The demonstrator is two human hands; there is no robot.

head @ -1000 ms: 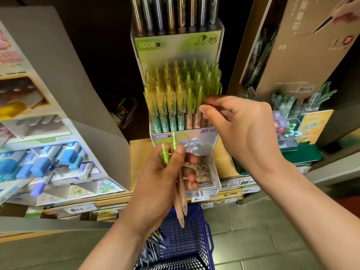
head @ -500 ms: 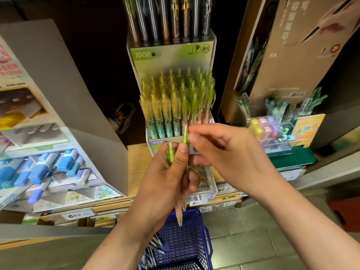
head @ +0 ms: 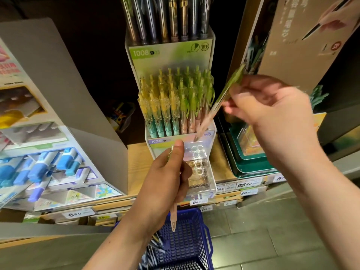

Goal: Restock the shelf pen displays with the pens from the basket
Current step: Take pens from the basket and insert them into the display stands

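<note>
A clear tiered pen display (head: 211,133) on the shelf holds rows of yellow-topped and green-topped pens (head: 175,102); its front rows show bare round holes. My right hand (head: 272,112) grips a green-topped pen (head: 224,96), blurred and tilted, its tip over the holes at the display's right front. My left hand (head: 165,180) is closed around one pink-barrelled pen (head: 174,217) that points down over the blue basket (head: 194,240). More pens lie in the basket's left corner.
A grey cardboard display with blue correction tapes (head: 44,166) stands left. A green tray (head: 251,164) and a brown card stand (head: 303,36) sit right. Price labels (head: 245,185) line the wooden shelf edge. Tiled floor lies below right.
My right hand took a green-topped pen from my left hand and swung it up and right toward the display. One pen stays in my left hand.
</note>
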